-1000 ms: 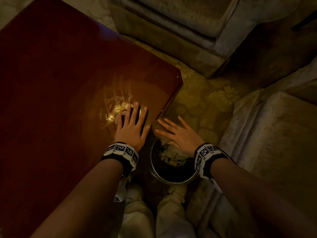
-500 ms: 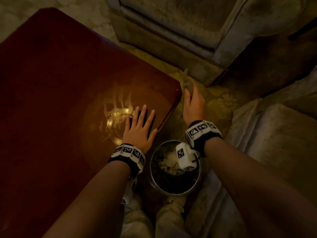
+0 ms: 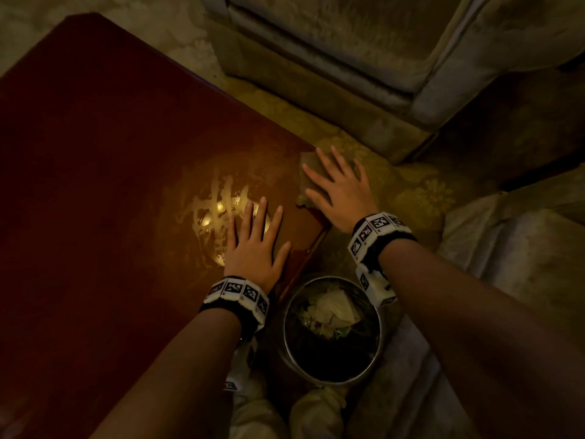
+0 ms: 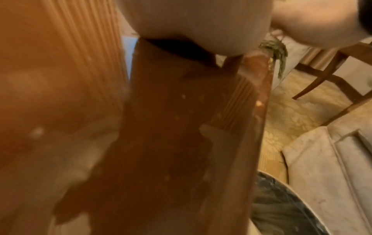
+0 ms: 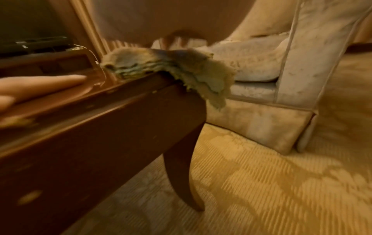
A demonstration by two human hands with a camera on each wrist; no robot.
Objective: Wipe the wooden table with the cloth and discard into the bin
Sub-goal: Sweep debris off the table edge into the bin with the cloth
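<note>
Cloth (image 3: 311,172) is sitting on the table (image 3: 95,185) corner under your flat, spread right hand (image 3: 340,193) — half hanging off — so keep that palm pressing, left hand (image 3: 254,248) splayed flat holding nothing, and sweep toward the bin (image 3: 332,327).

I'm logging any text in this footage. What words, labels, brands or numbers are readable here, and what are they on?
None can be read.
Left wristband: black-and-white square code patterns only, no letters or digits.
Right wristband: the same kind of patterns, no letters.
Table, cloth, bin: no print visible.
</note>
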